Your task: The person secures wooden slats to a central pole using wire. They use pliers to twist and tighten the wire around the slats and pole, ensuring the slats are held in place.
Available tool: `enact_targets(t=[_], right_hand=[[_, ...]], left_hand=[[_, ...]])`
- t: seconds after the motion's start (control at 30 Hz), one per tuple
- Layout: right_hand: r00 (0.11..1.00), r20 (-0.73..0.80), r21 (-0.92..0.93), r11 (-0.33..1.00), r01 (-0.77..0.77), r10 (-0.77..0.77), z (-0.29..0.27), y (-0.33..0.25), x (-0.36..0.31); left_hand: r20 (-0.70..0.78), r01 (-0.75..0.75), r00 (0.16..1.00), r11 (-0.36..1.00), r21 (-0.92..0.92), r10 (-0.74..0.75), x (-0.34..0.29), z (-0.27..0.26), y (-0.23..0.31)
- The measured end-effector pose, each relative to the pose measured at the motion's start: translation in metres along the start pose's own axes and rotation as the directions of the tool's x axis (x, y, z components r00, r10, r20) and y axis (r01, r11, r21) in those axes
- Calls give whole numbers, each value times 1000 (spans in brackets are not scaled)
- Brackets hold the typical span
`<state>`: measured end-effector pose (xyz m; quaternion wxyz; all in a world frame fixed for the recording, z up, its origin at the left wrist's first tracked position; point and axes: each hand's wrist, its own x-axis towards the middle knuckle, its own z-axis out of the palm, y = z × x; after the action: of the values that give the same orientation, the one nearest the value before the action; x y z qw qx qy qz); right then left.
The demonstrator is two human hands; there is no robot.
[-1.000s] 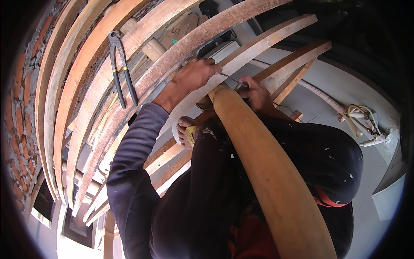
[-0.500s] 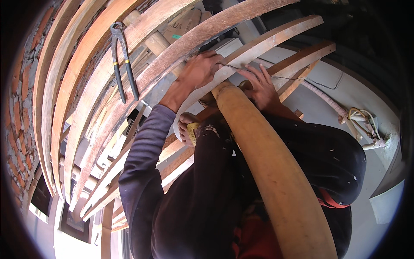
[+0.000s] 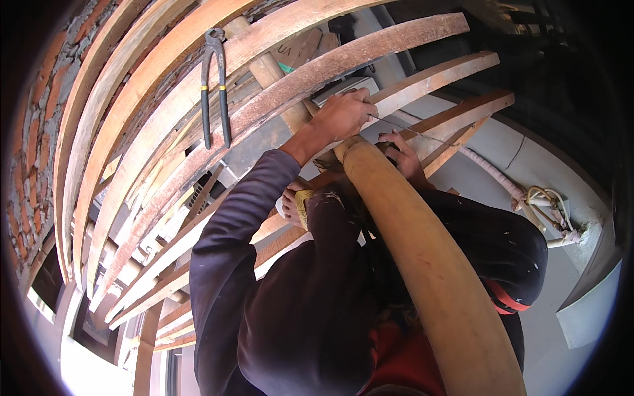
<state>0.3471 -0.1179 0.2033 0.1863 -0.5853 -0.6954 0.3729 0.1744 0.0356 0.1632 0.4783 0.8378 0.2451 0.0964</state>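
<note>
Fingers (image 3: 362, 105) of the left hand (image 3: 343, 113) curl down over the edge of a weathered plank (image 3: 396, 41), clamped against the wood with the knuckles up; a thin wire (image 3: 422, 132) runs out from under them. The wire stretches taut to the right across the next plank (image 3: 456, 69) toward the right hand (image 3: 404, 158), whose fingers are bent and pressed close together on the wire where it meets the top of a thick round pole (image 3: 422, 264). Whether that hand pinches the wire or only presses on it cannot be told.

Both forearms reach forward and up from a dark sleeve (image 3: 238, 224), the left arm stretched nearly straight, the right one shorter and bent beside the pole. The pole rises from the lower edge to the planks between the two hands.

Pincers (image 3: 215, 86) with dark handles and yellow bands hang over a plank to the left, well apart from the hands. A small yellow-and-white roll (image 3: 298, 206) sits just below the left forearm, partly hidden. No labels or signs can be made out. A brick wall (image 3: 39, 132) stands at the far left, and a bundle of pale cables (image 3: 548, 204) lies at the right on a grey floor (image 3: 489, 142).
</note>
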Motion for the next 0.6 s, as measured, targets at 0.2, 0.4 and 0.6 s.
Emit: enact_targets(t=[0.2, 0.4, 0.6], right_hand=[[946, -23, 82, 944, -320, 323, 11, 9, 0], [999, 26, -177, 983, -36, 41, 7, 17, -1], [996, 58, -211, 975, 77, -66, 9, 24, 2]], left_hand=[[-5, 3, 1000, 999, -51, -4, 1, -3, 5], [-30, -39, 999, 996, -80, 37, 4, -1, 1], [44, -104, 994, 989, 101, 100, 24, 7, -1]])
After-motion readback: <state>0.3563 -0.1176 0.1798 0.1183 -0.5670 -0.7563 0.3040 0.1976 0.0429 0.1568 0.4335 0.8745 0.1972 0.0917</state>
